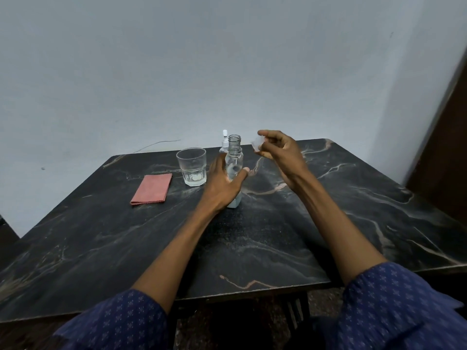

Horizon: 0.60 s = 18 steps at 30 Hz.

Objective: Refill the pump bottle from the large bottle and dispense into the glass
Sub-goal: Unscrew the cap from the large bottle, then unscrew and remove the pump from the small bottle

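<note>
Your left hand (222, 180) wraps the body of the large bottle (234, 162), thumb out on the near right side and fingers curled round the far side, holding it upright on the dark marbled table (278, 236). Up on the right, your right hand (280, 150) hangs in the air above the table, thumb and fingertips pinching a small pale cap (257, 144) just to the right of the bottle's mouth. That mouth stands open, threads showing, and the clear bottle has only a little liquid at its base. Right behind it, mostly hidden, the pump bottle (224, 141) pokes its white nozzle up at the far edge of the table; you cannot tell from here how full it is. Just left of the large bottle sits the glass (192, 165), upright, close to your left knuckles but not touching them. Further left lies a folded pink cloth (151, 189), flat on the table and apart from the glass. Blue patterned sleeves (394, 299) cover both of your upper forearms
</note>
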Available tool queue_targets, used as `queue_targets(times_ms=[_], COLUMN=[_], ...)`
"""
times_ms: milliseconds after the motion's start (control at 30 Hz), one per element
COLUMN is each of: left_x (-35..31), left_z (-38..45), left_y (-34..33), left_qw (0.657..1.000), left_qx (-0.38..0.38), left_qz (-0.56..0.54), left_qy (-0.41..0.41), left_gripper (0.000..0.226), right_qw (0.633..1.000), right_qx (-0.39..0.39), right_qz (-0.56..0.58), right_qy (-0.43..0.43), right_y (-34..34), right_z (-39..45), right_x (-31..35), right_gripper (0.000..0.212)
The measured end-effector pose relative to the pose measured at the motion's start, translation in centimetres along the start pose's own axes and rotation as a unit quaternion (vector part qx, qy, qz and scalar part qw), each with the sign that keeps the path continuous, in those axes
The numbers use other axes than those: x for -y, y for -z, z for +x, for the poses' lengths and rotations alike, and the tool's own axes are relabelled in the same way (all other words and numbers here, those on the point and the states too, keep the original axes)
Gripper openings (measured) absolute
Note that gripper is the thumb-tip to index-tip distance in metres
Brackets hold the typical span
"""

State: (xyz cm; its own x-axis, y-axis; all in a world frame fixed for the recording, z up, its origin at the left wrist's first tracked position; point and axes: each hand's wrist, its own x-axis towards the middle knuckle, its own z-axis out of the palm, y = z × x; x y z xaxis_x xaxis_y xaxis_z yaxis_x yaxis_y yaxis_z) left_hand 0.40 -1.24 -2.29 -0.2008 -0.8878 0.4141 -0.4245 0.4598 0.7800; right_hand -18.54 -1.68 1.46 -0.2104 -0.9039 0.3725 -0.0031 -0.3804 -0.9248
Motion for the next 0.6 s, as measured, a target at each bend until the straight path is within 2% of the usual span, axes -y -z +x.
queue_targets(times_ms=[133,300,433,533,600], left_x=[0.1,0.9,1.3,1.4,1.4], left_z=[0.0,0.4,0.4,0.6,0.7], left_y=[0.1,0.1,-0.1,0.0,0.0], left_qw=[1.000,0.998,0.997,0.994,0.992], left_qx=[-0.013,-0.031,-0.024,-0.019,-0.022], left_qz=[0.010,0.019,0.011,0.013,0.014], left_qy=[-0.019,-0.044,-0.070,-0.104,-0.123], left_gripper=[0.042,0.042,0.047,0.054,0.051], right_qw=[0.987,0.940,0.913,0.906,0.903], right_qx=[-0.025,-0.100,-0.137,-0.146,-0.147], right_qz=[-0.158,-0.321,-0.382,-0.395,-0.401], right_qy=[-0.031,-0.053,-0.051,-0.039,-0.042], right_y=[1.1,2.7,3.9,4.5,4.5], right_z=[0.1,0.8,0.6,0.5,0.5], right_x=[-1.7,-4.1,-5.5,-5.9,-5.8], right_gripper=[0.030,0.031,0.027,0.018,0.019])
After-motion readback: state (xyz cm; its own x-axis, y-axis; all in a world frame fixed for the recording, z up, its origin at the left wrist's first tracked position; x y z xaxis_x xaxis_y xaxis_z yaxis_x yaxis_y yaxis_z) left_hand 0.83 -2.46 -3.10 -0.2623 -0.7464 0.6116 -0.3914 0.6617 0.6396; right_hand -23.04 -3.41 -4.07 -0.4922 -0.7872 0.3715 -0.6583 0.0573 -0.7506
